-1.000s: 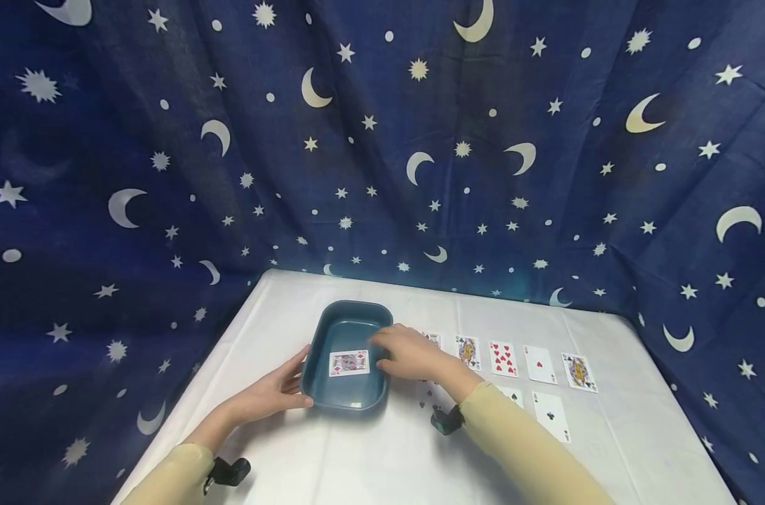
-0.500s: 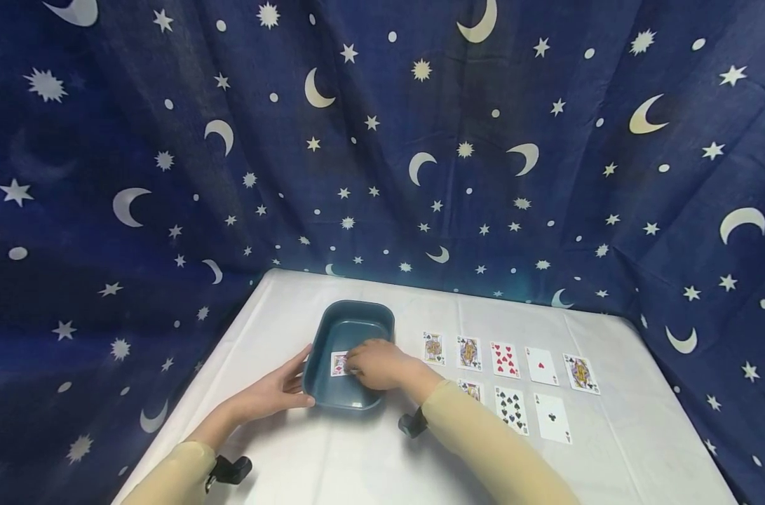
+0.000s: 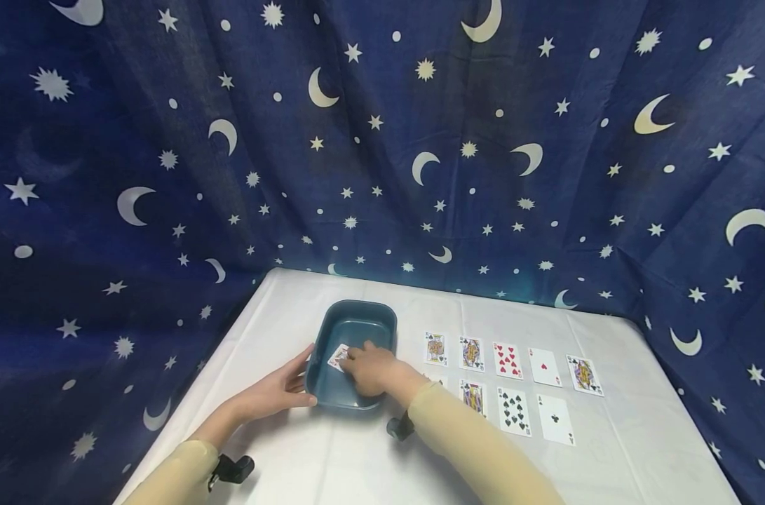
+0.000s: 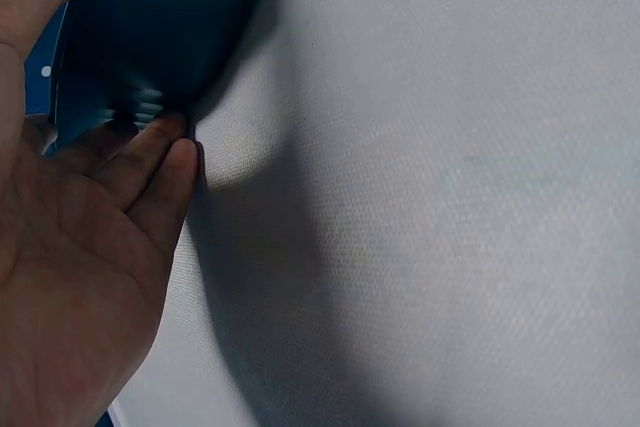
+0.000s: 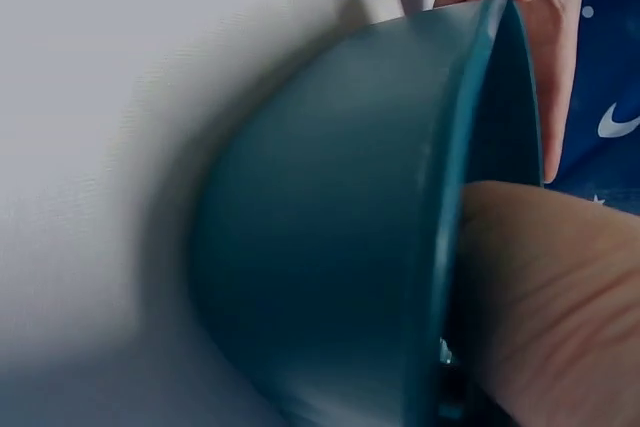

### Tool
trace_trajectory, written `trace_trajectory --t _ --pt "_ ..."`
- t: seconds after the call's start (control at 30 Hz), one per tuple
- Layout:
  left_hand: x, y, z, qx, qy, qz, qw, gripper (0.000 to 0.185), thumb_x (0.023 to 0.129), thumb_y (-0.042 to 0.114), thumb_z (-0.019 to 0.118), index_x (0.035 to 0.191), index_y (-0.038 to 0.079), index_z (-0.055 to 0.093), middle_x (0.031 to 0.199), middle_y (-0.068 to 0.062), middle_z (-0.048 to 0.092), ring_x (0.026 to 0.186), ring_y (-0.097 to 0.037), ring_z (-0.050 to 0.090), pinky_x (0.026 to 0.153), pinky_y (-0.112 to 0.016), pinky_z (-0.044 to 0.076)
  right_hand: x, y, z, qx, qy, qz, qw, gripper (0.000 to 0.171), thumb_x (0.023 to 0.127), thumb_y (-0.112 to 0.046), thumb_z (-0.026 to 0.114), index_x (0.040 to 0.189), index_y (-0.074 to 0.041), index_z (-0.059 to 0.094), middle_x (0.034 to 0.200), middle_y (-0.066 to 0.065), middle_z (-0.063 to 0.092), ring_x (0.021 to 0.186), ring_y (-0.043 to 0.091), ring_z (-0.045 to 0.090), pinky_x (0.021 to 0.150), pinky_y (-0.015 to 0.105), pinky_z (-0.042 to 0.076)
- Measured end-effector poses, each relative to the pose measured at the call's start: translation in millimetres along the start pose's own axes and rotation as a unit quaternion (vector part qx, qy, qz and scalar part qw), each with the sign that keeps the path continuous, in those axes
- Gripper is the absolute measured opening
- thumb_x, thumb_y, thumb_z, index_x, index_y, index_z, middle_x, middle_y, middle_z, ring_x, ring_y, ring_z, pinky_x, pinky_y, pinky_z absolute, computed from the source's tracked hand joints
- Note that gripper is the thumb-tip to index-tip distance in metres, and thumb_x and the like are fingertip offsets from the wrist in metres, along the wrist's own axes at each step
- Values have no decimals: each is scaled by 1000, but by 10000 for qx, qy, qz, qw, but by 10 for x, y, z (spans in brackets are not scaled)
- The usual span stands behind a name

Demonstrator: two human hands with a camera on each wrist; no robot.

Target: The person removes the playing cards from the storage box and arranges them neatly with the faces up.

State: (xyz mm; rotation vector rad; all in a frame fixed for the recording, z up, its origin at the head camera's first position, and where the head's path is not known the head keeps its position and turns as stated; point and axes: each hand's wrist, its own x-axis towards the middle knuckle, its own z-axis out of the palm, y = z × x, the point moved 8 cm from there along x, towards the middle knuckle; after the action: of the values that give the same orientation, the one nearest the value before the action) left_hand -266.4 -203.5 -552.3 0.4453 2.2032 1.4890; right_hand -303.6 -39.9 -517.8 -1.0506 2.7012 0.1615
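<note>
A dark teal tray (image 3: 382, 315) stands on the white table left of centre. My left hand (image 3: 289, 384) rests against its left wall with straight fingers, thumb at the front corner; the left wrist view shows the fingers (image 4: 160, 162) touching the tray (image 4: 150, 27) near its base. My right hand (image 3: 352, 362) reaches inside the tray and pinches a red face card (image 3: 337, 355), which is tilted up off the tray's floor. The right wrist view shows only the tray's outer wall (image 5: 330, 247) and the left hand's fingers (image 5: 520, 7) beyond the rim.
Two rows of face-up playing cards lie right of the tray, from a face card (image 3: 435, 348) to another face card (image 3: 584, 375), with a black spot card (image 3: 513, 410) in the near row. A star-and-moon curtain (image 3: 382, 140) closes off the back and sides.
My right hand moved left from the card rows into the tray and took hold of the red face card, which lay flat and now tilts up. The left hand stayed put.
</note>
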Motion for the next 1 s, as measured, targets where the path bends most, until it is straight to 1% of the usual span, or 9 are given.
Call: trace_trajectory --t 0.1,0.2,0.3,0.37,0.47,0.57,0.73,0.83,1.0 --pt "3 -7 -3 35 24 -33 10000 104 94 21 77 167 24 3 166 -25 18 146 -41 36 115 -42 41 9 21 -26 93 103 -139 9998 47 97 -29 65 143 -29 61 152 -5 50 124 18 53 103 35 52" --pt "6 -13 -5 47 50 -74 9999 104 94 22 78 166 25 4 167 -24 18 147 -40 36 116 -42 40 25 58 -48 20 175 -299 9994 43 97 -27 65 140 -33 63 153 -11 49 132 18 50 110 38 47" --pt "9 -11 -1 50 50 -22 10000 104 94 21 77 167 24 4 166 -25 18 147 -41 35 117 -44 39 24 99 -21 -89 94 -290 9995 47 95 -23 66 140 -36 63 154 -14 49 140 19 44 117 42 39" --pt "9 -7 4 43 47 10 10000 104 94 21 77 167 23 4 166 -26 18 146 -42 35 117 -45 39 2 103 18 -83 -19 -245 9997 51 94 -23 66 143 -35 61 154 -13 49 142 20 42 120 46 35" --pt "8 -5 7 27 44 7 10000 104 93 21 78 167 23 3 166 -27 18 146 -43 35 116 -45 39 -42 53 45 -113 -64 -304 9995 57 91 -27 69 146 -32 58 152 -10 51 139 20 45 119 45 37" --pt "1 -6 -1 27 62 -14 10000 104 94 21 78 167 23 3 166 -26 19 146 -42 35 117 -44 39 -53 9 29 -174 108 -455 9988 61 87 -38 74 146 -29 58 149 -7 53 134 20 48 116 43 41" --pt "1 -22 -13 -28 95 -46 9999 104 93 21 79 167 25 5 166 -24 19 147 -40 36 117 -44 39 46 156 -45 63 461 -194 9987 80 77 -51 86 147 -26 57 145 -1 55 132 22 48 118 45 39" --pt "4 -24 -11 -64 87 23 9999 105 93 21 79 167 23 4 166 -26 19 146 -42 36 116 -45 40 120 269 -61 255 483 -18 9985 90 71 -53 89 149 -24 55 148 1 53 135 24 47 120 48 35" --pt "2 -16 3 -127 42 69 9999 105 93 20 78 167 23 4 165 -28 19 146 -43 36 116 -46 39 196 364 -77 387 352 91 9986 92 68 -55 90 147 -22 55 148 2 54 136 27 48 117 50 37"
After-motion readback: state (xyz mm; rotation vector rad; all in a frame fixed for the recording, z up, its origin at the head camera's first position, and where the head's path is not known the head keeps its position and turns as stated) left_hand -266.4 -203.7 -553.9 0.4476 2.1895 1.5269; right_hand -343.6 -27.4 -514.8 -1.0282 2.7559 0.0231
